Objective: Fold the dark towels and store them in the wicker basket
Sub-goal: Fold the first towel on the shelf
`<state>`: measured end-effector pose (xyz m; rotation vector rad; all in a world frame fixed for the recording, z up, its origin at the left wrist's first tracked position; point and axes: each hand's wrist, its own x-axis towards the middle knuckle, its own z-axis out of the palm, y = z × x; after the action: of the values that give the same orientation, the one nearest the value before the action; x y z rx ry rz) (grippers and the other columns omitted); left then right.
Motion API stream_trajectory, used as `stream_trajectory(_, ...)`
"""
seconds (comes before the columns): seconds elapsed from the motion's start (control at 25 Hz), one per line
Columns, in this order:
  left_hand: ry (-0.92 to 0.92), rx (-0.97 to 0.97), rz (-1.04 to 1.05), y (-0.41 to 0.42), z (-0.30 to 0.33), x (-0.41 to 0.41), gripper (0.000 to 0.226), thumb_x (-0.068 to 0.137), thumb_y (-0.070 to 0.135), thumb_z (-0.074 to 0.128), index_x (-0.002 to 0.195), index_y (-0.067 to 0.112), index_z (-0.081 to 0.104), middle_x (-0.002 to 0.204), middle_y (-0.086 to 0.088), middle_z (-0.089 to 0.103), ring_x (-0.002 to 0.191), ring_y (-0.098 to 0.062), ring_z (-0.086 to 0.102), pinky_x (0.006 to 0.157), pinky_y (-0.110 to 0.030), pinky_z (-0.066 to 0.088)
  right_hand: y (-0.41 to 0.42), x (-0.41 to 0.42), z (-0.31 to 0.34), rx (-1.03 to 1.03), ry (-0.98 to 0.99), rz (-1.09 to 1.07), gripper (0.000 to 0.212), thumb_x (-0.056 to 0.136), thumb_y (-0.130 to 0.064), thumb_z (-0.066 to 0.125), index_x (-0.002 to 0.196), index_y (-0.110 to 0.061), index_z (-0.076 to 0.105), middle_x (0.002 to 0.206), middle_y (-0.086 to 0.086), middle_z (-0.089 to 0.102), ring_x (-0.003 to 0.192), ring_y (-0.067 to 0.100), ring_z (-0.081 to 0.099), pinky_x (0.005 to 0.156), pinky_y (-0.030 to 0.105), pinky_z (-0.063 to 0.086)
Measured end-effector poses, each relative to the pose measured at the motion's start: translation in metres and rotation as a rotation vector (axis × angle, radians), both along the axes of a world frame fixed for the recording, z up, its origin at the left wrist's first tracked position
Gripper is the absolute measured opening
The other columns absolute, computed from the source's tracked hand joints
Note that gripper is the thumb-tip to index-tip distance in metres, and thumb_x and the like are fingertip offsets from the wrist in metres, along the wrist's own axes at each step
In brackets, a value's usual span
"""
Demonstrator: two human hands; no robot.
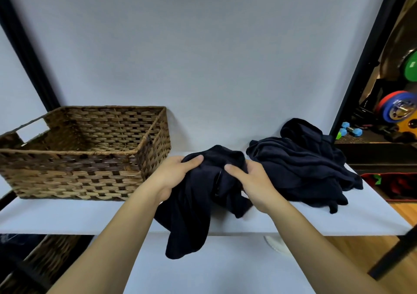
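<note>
A crumpled dark towel [191, 208] lies at the middle of the white table and hangs down over its front edge. My left hand [173, 176] grips the towel's upper left part, thumb on top. My right hand [252, 180] grips its right side, fingers curled into the cloth. A heap of more dark towels [302, 169] sits on the table to the right, close to my right hand. The wicker basket [74, 176] stands on the left of the table, with nothing visible inside it.
The white table [67, 217] ends in a front edge just below my hands. A white backdrop rises behind. Black frame posts stand at both sides. Weight plates and dumbbells [352, 131] lie on the floor at the far right.
</note>
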<state>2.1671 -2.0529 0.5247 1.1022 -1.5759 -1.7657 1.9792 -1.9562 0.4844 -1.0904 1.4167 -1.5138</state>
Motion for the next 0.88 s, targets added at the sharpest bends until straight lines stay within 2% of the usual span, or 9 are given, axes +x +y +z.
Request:
stream_trajectory(0.16,0.007,-0.112,0.006,0.0,-0.008,0.002,0.015,0.097,0.021,0.066,0.102,0.008,0.074,0.098,-0.008,0.078,0.092,-0.021,0.073,0.071,-0.024,0.057,-0.003,0.0,0.014,0.042,-0.325,-0.111,0.023,0.1,-0.022,0.062,0.111,-0.004,0.071,0.106,0.016,0.076,0.104,0.03,0.072,0.098,0.045,0.055)
stream_trajectory(0.28,-0.14,-0.52,0.149,0.006,-0.012,-0.009,0.024,0.092,0.022,0.071,0.115,0.02,0.062,0.111,0.008,0.069,0.102,-0.012,0.065,0.085,-0.024,0.053,-0.004,0.002,0.02,0.017,-0.276,-0.122,0.022,0.101,-0.021,0.06,0.111,-0.004,0.07,0.106,0.019,0.075,0.101,0.035,0.073,0.095,0.049,0.056)
stream_trajectory(0.4,-0.135,-0.831,0.157,0.016,0.0,-0.02,0.032,0.095,0.032,0.066,0.126,0.028,0.058,0.124,0.02,0.06,0.115,0.002,0.054,0.094,-0.015,0.041,-0.002,0.006,0.024,-0.042,-0.164,-0.09,0.022,0.103,-0.022,0.056,0.114,-0.01,0.07,0.106,0.015,0.076,0.1,0.032,0.073,0.092,0.047,0.058)
stream_trajectory(0.48,-0.208,-0.758,0.042,0.015,0.007,-0.027,0.045,0.096,0.039,0.064,0.138,0.025,0.054,0.133,0.016,0.057,0.122,-0.001,0.052,0.102,-0.019,0.04,0.0,0.006,0.027,-0.056,-0.155,-0.026,0.024,0.104,-0.022,0.053,0.116,-0.009,0.07,0.108,0.015,0.076,0.103,0.032,0.072,0.093,0.045,0.057)
stream_trajectory(0.56,-0.214,-0.446,-0.073,0.013,0.011,-0.03,0.053,0.095,0.042,0.066,0.141,0.02,0.053,0.132,0.005,0.063,0.118,-0.01,0.061,0.106,-0.031,0.047,0.003,0.003,0.028,-0.057,-0.184,0.031,0.025,0.105,-0.021,0.051,0.116,-0.007,0.069,0.109,0.016,0.075,0.105,0.032,0.072,0.092,0.042,0.057)
stream_trajectory(0.6,-0.158,-0.277,-0.134,0.012,0.011,-0.03,0.046,0.096,0.04,0.066,0.135,0.017,0.059,0.125,-0.001,0.069,0.112,-0.015,0.067,0.103,-0.034,0.052,0.005,0.0,0.028,-0.054,-0.19,0.052,0.026,0.105,-0.021,0.051,0.117,-0.007,0.069,0.11,0.016,0.075,0.106,0.032,0.071,0.092,0.041,0.056)
stream_trajectory(0.68,-0.036,-0.087,-0.228,0.014,0.012,-0.029,0.027,0.098,0.031,0.064,0.116,0.012,0.07,0.108,-0.005,0.076,0.099,-0.016,0.072,0.085,-0.029,0.058,0.01,-0.006,0.027,-0.054,-0.17,0.111,0.026,0.105,-0.02,0.05,0.118,-0.007,0.069,0.113,0.016,0.074,0.11,0.031,0.07,0.095,0.04,0.055)
stream_trajectory(0.76,-0.014,-0.107,-0.242,0.017,0.014,-0.031,0.019,0.1,0.024,0.061,0.106,0.009,0.072,0.098,-0.003,0.076,0.088,-0.012,0.07,0.068,-0.021,0.055,0.014,-0.012,0.029,-0.041,-0.114,0.187,0.026,0.106,-0.02,0.049,0.116,-0.012,0.072,0.114,0.014,0.074,0.111,0.029,0.069,0.098,0.04,0.054)
stream_trajectory(0.88,0.073,-0.153,-0.205,0.02,0.013,-0.035,0.018,0.103,0.014,0.054,0.105,0.006,0.071,0.097,-0.006,0.075,0.087,-0.013,0.071,0.071,-0.023,0.055,0.012,-0.016,0.027,-0.068,0.065,0.12,0.018,0.103,-0.021,0.056,0.111,-0.019,0.072,0.109,0.007,0.075,0.106,0.025,0.071,0.097,0.044,0.055)
